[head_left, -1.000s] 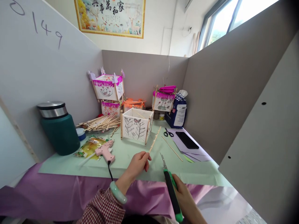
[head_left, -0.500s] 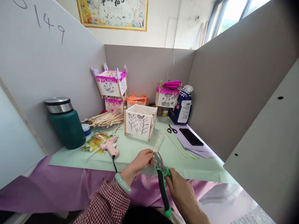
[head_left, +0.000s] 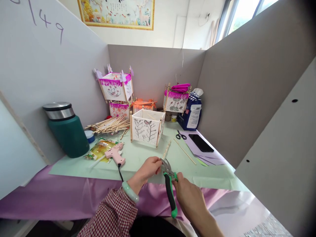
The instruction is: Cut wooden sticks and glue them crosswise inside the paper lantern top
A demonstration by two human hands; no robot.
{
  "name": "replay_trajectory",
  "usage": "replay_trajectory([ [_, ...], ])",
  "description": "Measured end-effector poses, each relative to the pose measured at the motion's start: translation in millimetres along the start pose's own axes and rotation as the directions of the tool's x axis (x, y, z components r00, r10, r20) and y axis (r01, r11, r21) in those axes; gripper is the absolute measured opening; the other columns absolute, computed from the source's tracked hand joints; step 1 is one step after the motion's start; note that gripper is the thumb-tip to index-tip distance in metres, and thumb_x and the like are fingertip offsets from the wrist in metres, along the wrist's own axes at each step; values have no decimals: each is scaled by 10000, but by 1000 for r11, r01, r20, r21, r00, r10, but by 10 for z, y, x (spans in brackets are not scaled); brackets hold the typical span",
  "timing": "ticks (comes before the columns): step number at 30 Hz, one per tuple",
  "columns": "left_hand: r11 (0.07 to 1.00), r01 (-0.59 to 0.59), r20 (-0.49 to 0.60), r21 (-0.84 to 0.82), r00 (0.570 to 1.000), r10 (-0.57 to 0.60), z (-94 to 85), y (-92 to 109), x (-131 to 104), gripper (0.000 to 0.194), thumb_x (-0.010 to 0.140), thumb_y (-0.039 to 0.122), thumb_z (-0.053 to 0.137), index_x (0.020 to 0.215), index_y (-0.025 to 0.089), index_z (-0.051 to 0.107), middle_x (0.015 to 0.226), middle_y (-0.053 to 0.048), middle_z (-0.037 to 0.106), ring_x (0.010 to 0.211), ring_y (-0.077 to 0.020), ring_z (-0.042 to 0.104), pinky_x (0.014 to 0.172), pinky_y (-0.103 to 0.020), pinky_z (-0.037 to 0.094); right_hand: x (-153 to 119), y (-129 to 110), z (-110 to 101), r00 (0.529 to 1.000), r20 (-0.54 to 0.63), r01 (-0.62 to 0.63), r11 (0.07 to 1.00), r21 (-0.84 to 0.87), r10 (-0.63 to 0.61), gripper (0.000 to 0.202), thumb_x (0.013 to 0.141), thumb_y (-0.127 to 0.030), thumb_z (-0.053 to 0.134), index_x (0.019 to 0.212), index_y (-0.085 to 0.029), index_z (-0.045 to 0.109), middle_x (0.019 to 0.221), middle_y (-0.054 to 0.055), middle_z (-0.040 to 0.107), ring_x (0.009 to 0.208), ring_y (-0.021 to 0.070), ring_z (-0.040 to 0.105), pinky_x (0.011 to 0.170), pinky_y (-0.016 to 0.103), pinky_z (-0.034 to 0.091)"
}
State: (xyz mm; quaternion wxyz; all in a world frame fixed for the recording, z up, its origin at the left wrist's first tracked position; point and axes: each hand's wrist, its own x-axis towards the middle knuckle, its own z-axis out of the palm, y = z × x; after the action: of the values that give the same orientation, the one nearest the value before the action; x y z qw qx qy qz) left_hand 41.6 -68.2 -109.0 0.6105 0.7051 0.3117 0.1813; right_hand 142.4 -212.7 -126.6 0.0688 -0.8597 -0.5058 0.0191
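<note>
My left hand [head_left: 149, 168] pinches a thin pale wooden stick [head_left: 167, 149] between thumb and fingers; the stick points away over the table. In my right hand [head_left: 190, 194] is a pair of pruning shears [head_left: 170, 191] with green and black handles. Their curved metal jaws lie right at the left fingertips, by the near end of the stick. I cannot tell whether the blades touch it. Beyond the hands stands a white box-shaped lantern frame [head_left: 147, 129] with drawn branches and wooden corner posts.
A pink glue gun [head_left: 115, 154] lies left on a packet [head_left: 101, 149], near a green flask [head_left: 67, 135] and a pile of sticks [head_left: 111, 125]. Scissors [head_left: 181, 135], a loose stick [head_left: 184, 151] and a phone [head_left: 201, 143] lie right. Decorated lanterns [head_left: 115, 89] stand behind. Grey partitions [head_left: 247, 82] enclose the table.
The view has shifted slightly. The stick, smeared before, now shows sharply. The shears' lower handle has moved up a little in the view; both hands keep their holds.
</note>
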Motion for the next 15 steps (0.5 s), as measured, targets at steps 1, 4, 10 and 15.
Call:
replay_trajectory([
  [1,1000,7,-4,2,1000,-6,-3,7,2,176,807,236,453,650,165,490,453,54,398,409,-70,289,451,-250,176,9,-6,-12,1000,6,4,1000,5,-4,209,990,-351,308,945,-202,448,782,47,673,717,281,683,524,304,343],
  [4,1000,28,-19,3,999,-28,-10,32,6,170,799,231,455,645,166,486,451,59,373,404,-70,269,436,-255,143,42,-28,-62,1000,13,18,1000,7,-19,212,984,-359,325,936,-199,456,766,50,680,703,278,684,526,305,361],
  [10,999,50,-50,-8,997,-50,-3,68,-1,149,780,175,434,633,170,455,472,56,382,406,-63,265,422,-244,130,112,-63,-155,999,9,34,998,-51,-33,224,982,-348,329,959,-185,480,761,63,685,705,292,686,538,327,398],
  [15,999,48,-83,-8,995,-49,-3,77,24,157,772,146,427,619,170,446,480,54,380,405,-62,287,416,-237,151,173,-72,-179,998,4,56,995,-83,-56,242,982,-362,327,959,-180,485,769,72,689,719,287,689,559,325,414],
])
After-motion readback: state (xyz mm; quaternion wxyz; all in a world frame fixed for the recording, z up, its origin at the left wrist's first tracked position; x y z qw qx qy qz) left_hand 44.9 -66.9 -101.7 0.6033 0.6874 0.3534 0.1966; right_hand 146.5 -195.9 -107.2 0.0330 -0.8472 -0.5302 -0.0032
